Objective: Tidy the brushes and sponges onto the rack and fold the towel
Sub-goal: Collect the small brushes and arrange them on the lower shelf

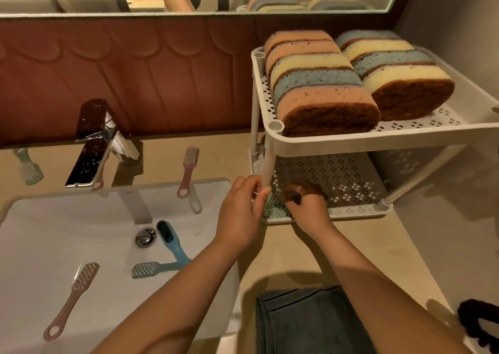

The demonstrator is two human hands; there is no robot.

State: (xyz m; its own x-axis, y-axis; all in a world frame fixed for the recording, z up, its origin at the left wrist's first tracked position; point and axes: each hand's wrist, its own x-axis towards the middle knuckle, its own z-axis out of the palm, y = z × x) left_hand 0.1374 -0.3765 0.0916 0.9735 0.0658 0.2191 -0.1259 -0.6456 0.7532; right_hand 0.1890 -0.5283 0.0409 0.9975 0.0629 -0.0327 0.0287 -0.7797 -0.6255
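Seating the pale green plastic scrubbing brush on the lower shelf is judged to be the step in hand. The brush lies at the front-left corner of that shelf. Its bristle head shows, but its handle is hidden under the right hand, whose fingers curl down over it. The left hand is at the front-left post of the white perforated plastic two-tier rack. Whether it grips the post or only touches it cannot be determined.

Handling, as judged: the brush is light and rigid. Take hold at mid-handle, because the bristles flex and give a poor hold. Brushes lying in the basin may be wet and slippery.

Brushes not yet on the rack:
- A blue plastic brush with black bristles and a teal plastic brush lie beside the drain of the white ceramic sink basin, with their handle ends touching.
- A pink plastic brush lies toward the basin's front-left corner.
- A second pink plastic brush lies on the beige stone counter at the basin's rear edge.

The striped foam sponges with brown scouring faces stand in two rows on the upper shelf. The dark grey-blue cloth towel lies at the counter's front edge. It is soft and limp, so lift it by two corners.
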